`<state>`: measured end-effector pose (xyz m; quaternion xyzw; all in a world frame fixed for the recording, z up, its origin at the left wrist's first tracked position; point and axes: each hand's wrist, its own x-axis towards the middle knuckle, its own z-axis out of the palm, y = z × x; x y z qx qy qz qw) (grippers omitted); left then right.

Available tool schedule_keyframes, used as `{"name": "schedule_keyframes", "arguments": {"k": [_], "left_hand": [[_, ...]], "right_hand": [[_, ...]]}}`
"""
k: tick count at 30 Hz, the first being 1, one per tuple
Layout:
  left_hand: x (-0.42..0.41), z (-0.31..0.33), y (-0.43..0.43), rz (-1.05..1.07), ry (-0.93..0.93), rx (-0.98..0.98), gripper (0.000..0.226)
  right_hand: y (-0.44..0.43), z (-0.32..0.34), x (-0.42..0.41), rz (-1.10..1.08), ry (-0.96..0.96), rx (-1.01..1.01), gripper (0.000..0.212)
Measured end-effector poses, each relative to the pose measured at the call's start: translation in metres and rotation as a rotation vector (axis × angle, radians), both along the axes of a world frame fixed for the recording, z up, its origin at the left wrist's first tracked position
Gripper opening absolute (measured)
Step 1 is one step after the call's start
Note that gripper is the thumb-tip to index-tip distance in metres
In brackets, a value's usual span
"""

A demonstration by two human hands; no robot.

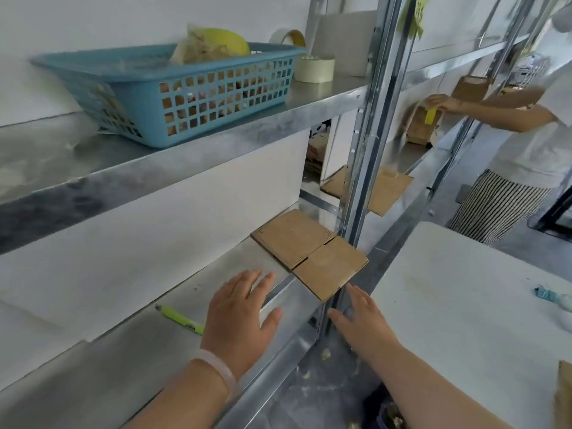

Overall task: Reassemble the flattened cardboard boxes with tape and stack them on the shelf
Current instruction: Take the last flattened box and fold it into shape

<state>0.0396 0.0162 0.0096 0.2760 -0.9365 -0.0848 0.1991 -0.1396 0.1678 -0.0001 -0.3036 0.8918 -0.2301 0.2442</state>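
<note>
**Early stage.** A flat box (pixel 309 255) lies unfolded on the lower shelf (pixel 223 267), at 1 o'clock of the left hand (pixel 241 308) and 11 o'clock of the right hand (pixel 360 317). Both hands are empty with fingers straight, and the right fingertips are just beside its near corner. No taped or stacked box shows here, so folding, taping and stacking appear to remain. Tape rolls (pixel 314 69) stand on the upper shelf (pixel 278 119), at 3 o'clock of a blue basket (pixel 216 94) — it holds a yellow object (pixel 230 41) and crumpled paper (pixel 198 48), the rest indistinct.
</note>
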Motion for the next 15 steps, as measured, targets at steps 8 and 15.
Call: {"name": "schedule_keyframes", "arguments": {"k": [8,15], "left_hand": [[-0.058,-0.022,-0.019,0.072,-0.007,0.062,0.051],[-0.089,-0.029,-0.015,0.145,-0.022,0.126,0.049]], "right_hand": [[-0.045,-0.042,-0.091,-0.260,-0.334,-0.150,0.042],[-0.078,-0.065,-0.143,-0.573,-0.910,-0.293,0.030]]}}
